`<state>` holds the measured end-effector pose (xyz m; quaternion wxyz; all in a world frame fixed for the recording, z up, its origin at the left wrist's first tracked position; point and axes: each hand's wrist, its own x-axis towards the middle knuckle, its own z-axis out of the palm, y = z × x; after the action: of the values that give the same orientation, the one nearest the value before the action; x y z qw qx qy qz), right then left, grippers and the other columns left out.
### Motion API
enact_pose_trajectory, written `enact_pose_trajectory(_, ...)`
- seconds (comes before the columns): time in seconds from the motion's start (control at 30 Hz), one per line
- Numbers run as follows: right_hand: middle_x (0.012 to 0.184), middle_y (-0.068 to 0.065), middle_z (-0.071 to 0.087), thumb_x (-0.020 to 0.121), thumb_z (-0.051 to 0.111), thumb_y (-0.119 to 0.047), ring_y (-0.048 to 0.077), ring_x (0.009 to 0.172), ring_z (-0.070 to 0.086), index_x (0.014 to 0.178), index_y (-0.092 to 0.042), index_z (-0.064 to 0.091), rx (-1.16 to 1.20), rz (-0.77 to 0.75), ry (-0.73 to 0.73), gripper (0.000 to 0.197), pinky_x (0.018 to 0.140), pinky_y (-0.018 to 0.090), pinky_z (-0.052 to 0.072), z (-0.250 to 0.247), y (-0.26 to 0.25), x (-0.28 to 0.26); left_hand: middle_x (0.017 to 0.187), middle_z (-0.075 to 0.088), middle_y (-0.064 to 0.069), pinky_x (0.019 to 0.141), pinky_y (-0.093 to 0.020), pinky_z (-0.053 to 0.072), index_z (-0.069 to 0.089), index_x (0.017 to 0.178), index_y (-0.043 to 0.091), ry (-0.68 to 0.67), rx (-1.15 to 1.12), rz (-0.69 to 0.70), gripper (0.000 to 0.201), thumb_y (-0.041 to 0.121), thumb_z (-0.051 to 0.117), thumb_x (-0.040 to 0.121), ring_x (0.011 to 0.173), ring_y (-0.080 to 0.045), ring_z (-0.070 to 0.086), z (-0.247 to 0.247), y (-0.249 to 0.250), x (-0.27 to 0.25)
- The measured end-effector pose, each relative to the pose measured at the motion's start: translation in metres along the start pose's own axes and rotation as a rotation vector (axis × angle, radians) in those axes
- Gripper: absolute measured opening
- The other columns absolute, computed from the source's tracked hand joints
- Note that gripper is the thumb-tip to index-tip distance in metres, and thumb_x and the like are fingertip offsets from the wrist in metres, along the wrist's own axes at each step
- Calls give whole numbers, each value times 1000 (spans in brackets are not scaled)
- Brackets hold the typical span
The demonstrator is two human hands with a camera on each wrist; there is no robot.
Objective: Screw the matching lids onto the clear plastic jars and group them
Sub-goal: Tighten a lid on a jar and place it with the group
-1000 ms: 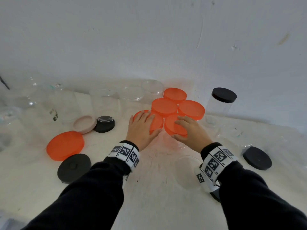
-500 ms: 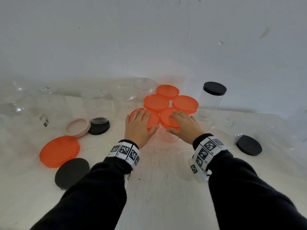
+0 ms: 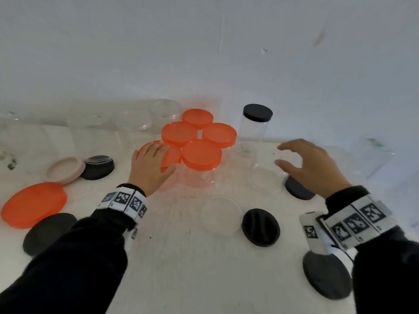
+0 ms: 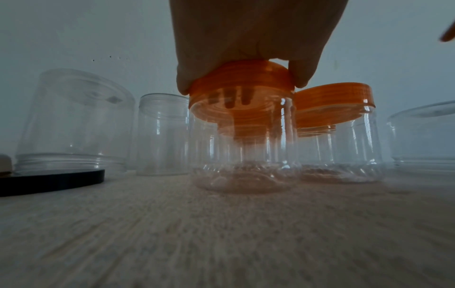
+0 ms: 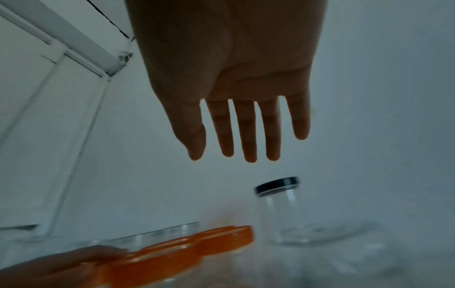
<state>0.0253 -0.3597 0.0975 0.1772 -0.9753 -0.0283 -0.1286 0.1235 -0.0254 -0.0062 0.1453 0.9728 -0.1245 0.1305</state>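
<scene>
Several clear jars with orange lids (image 3: pixel 201 155) stand bunched together at the back middle. My left hand (image 3: pixel 153 162) lies flat on the front-left orange lid (image 4: pixel 241 76), fingers straight, thumb beside the rim. My right hand (image 3: pixel 301 159) hovers with spread fingers and holds nothing; the right wrist view shows the empty right hand (image 5: pixel 236 101). Under it stand an open clear jar (image 3: pixel 263 180) and a loose black lid (image 3: pixel 297 191). A tall jar with a black lid (image 3: pixel 257 123) stands right of the orange group.
Loose lids lie about: a big orange lid (image 3: pixel 34 203), black lids (image 3: pixel 48 232) (image 3: pixel 260 226) (image 3: pixel 326 275), a pink lid (image 3: pixel 64 169), a clear lid (image 3: pixel 221 214). Open clear jars (image 3: pixel 133 123) line the back wall at left.
My right hand has left the front orange lid and moved right and up, fingers spread. The left hand stays on its lid.
</scene>
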Motion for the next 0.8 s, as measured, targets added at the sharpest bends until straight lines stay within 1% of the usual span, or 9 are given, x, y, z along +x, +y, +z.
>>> enact_pose_trajectory(0.13,131,-2,50,86,63,-34,22,121,44,122,-21,54,-74,190,-17,39,97,44,39,-14,68,-9,146,38,-8,109,-51,22,46,134,12,-19,-28,-1,94,74,20,70,136,-28,30,-1,-2,2)
enact_pose_trajectory(0.27,148,0,29,83,66,-36,27,132,30,135,-22,42,-190,275,-149,59,98,48,36,-15,114,-16,143,40,-13,108,-55,25,49,131,7,46,-166,25,90,73,33,70,134,-31,31,-8,2,0)
enact_pose_trajectory(0.4,153,3,18,79,69,-41,33,135,20,141,-23,35,-239,293,-199,73,104,49,32,-10,142,-16,134,47,-11,108,-31,24,56,122,5,250,-342,98,66,54,40,80,126,-23,36,-21,33,-10)
enact_pose_trajectory(0.47,154,5,15,79,69,-42,35,136,19,143,-23,32,-238,297,-224,76,107,49,28,-6,151,-14,130,50,-7,105,-16,23,58,119,8,263,-383,184,54,46,43,84,122,-15,39,-22,60,-14)
enact_pose_trajectory(0.5,154,5,15,79,69,-42,36,136,19,144,-23,30,-231,301,-233,78,108,49,27,-3,154,-14,127,52,-4,103,-14,24,58,119,10,231,-401,228,51,45,43,85,120,-13,41,-19,74,-16)
enact_pose_trajectory(0.57,154,5,13,79,68,-44,36,135,20,145,-25,25,-230,314,-259,81,107,49,28,0,160,-13,122,54,2,101,-20,31,58,119,12,101,-428,304,50,46,42,86,117,-10,44,-12,105,-23)
enact_pose_trajectory(0.63,154,3,12,79,69,-45,35,133,24,146,-27,21,-243,323,-285,84,103,48,33,1,164,-14,119,53,9,100,-22,33,57,119,18,-113,-443,358,52,52,39,84,114,-2,44,-2,134,-32)
enact_pose_trajectory(0.7,153,3,12,77,70,-44,35,129,29,146,-29,18,-277,306,-300,88,99,48,38,2,167,-15,121,51,12,100,-17,29,55,121,21,-325,-407,414,58,58,36,80,114,4,40,8,158,-39)
enact_pose_trajectory(0.8,151,7,14,73,75,-42,36,127,30,147,-31,14,-322,267,-292,96,99,48,39,2,171,-17,133,45,7,105,-19,27,47,130,20,-516,-280,459,52,48,52,87,122,-2,34,18,185,-44)
